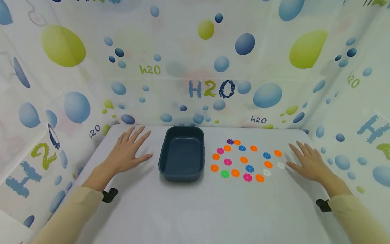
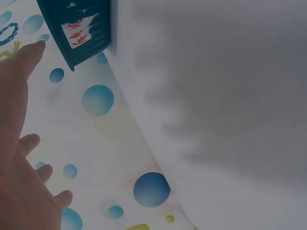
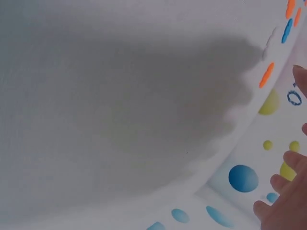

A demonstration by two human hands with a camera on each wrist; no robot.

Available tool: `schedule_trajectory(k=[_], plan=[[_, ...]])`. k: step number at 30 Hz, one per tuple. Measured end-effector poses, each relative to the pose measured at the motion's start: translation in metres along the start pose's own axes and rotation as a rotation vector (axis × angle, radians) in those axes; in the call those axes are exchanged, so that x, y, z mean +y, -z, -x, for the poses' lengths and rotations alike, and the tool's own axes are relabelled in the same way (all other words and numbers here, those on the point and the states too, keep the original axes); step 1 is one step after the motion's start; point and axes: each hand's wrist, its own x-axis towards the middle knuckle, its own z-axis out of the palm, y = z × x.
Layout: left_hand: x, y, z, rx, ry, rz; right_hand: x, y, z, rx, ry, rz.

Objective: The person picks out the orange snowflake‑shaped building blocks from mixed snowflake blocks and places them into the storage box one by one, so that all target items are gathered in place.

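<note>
My left hand (image 1: 126,154) hovers palm down left of a dark teal basin (image 1: 181,178), fingers spread and nothing in them. The basin has nothing inside; in the left wrist view its outer wall (image 2: 93,45) bears a white and red label. My right hand (image 1: 309,162), also spread and holding nothing, is over the table's right side. Nearest to it is a white flower-shaped piece (image 1: 281,165). Between basin and right hand lie several flat flower-shaped pieces, among them orange (image 1: 244,160), blue (image 1: 249,168), pink (image 1: 247,177), purple (image 1: 230,141) and green (image 1: 224,174).
A white cloth covers the table (image 1: 195,210). Behind it and at both sides hangs a white curtain (image 1: 182,51) with blue and green spots and H2O lettering. A dark strap piece (image 1: 110,195) shows at the left wrist, another (image 1: 323,205) at the right.
</note>
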Motion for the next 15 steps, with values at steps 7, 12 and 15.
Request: schedule_trajectory(k=[7,12,15], plan=[[0.006,-0.005,-0.004,-0.028,0.057,0.191,-0.009,0.003,-0.009,-0.025,-0.025,-0.106],[0.01,-0.008,-0.006,-0.064,0.101,0.356,-0.015,0.002,-0.014,-0.06,-0.064,-0.198],[0.013,-0.007,-0.008,-0.059,0.107,0.441,-0.018,0.001,-0.019,-0.079,-0.087,-0.245]])
